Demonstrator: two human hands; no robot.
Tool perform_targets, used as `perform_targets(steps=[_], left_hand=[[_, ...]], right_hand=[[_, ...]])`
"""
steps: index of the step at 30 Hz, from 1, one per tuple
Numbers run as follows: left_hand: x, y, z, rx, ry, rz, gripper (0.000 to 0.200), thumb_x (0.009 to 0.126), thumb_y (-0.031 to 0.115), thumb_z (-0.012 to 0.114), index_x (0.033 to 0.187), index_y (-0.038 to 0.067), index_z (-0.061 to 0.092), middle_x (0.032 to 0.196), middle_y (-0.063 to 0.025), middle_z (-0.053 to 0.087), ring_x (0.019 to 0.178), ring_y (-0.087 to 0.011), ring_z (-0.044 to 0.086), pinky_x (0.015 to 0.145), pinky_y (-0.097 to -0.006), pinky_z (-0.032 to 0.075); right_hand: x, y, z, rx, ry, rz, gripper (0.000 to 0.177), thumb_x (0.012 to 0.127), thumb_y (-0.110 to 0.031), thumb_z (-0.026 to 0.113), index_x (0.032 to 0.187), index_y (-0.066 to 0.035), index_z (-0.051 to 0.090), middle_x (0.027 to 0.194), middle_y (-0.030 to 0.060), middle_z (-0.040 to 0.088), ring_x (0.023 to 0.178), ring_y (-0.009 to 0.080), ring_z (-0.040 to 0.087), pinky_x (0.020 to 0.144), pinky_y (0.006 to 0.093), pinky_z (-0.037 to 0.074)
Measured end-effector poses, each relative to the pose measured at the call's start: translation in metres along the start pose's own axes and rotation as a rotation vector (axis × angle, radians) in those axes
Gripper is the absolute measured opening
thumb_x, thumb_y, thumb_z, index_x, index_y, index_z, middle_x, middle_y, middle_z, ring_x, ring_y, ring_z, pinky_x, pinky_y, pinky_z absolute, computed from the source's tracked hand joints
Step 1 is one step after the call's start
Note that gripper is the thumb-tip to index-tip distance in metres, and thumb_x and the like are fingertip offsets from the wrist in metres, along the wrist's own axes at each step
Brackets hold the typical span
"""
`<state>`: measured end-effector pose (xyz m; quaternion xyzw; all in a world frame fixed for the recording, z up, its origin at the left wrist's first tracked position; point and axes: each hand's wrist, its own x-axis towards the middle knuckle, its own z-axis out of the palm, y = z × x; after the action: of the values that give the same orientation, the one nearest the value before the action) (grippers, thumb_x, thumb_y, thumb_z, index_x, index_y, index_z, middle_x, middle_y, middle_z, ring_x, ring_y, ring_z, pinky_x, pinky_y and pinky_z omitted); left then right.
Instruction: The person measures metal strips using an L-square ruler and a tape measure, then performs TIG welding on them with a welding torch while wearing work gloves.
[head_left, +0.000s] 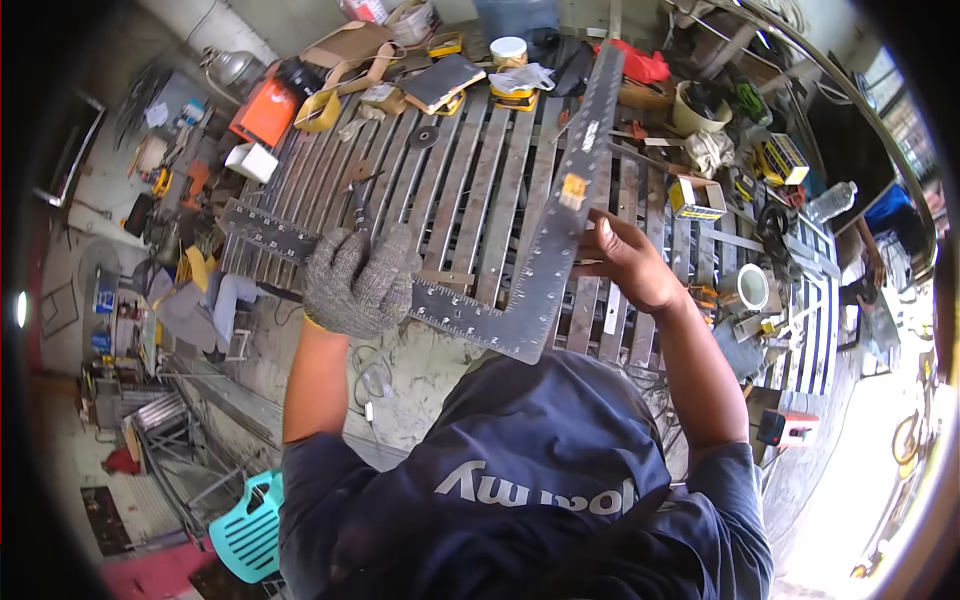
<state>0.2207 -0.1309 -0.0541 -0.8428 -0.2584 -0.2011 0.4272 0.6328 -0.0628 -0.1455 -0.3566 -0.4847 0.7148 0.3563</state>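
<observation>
A large black framing square (535,315) with white scale marks is held over the slatted metal table (480,190). Its corner points toward my body, and its long arm runs up and away to the right. My left hand (360,280), in a grey knit glove, is closed around the short arm. A slim dark tool (362,205) shows just beyond the gloved fingers. My right hand (630,262) is bare and grips the outer edge of the long arm, with some fingertips hidden behind it. A yellow-orange sticker (573,190) marks the long arm near that hand.
Along the table's far side are an orange box (268,108), a dark book (445,82), and a white-lidded tub (509,52). To the right lie yellow boxes (782,160), a plastic bottle (832,202) and a white roll (746,288). A turquoise basket (247,530) sits low left.
</observation>
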Motion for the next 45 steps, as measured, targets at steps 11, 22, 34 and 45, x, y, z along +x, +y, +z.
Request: perform_targets(steps=[11,22,34,45], left_hand=[[-0.02,0.148,0.08,-0.409,-0.34,-0.634,0.067,0.103,0.039,0.074,0.158,0.005,0.058,0.163,-0.0185,0.054,0.152,-0.0396,0.051,0.131,-0.0657,0.031],[-0.214,0.225,0.164,-0.345,-0.896,-0.926,0.081,0.107,0.055,0.061,0.174,0.014,0.042,0.182,-0.0253,0.028,0.163,-0.0563,0.027,0.13,-0.0801,0.013],[-0.228,0.188,0.233,-0.355,-0.797,-0.837,0.08,0.105,0.048,0.064,0.173,0.01,0.045,0.183,-0.0293,0.027,0.165,-0.0559,0.031,0.133,-0.07,0.024],[-0.235,0.128,0.266,-0.354,-0.558,-1.046,0.058,0.101,0.031,0.073,0.15,0.002,0.065,0.126,-0.0256,0.074,0.113,-0.0419,0.072,0.101,-0.0537,0.055]], right_hand=[[0.058,-0.108,0.063,-0.206,-0.061,-0.345,0.034,0.109,-0.023,0.062,0.129,0.001,0.074,0.094,0.0073,0.076,0.078,0.012,0.07,0.07,0.0296,0.056],[0.054,0.039,0.075,-1.093,-0.081,-0.368,0.07,0.082,-0.02,0.085,0.15,-0.022,0.071,0.122,0.0173,0.074,0.106,0.0399,0.077,0.091,0.0494,0.065],[0.075,0.146,0.055,-1.215,-0.103,-0.251,0.064,0.084,-0.023,0.086,0.147,-0.027,0.072,0.108,0.0119,0.069,0.095,0.037,0.076,0.084,0.0508,0.064],[0.061,0.151,0.054,-1.13,0.019,-0.266,0.067,0.08,-0.019,0.088,0.146,-0.027,0.073,0.107,0.0124,0.07,0.091,0.0388,0.076,0.08,0.0507,0.065]])
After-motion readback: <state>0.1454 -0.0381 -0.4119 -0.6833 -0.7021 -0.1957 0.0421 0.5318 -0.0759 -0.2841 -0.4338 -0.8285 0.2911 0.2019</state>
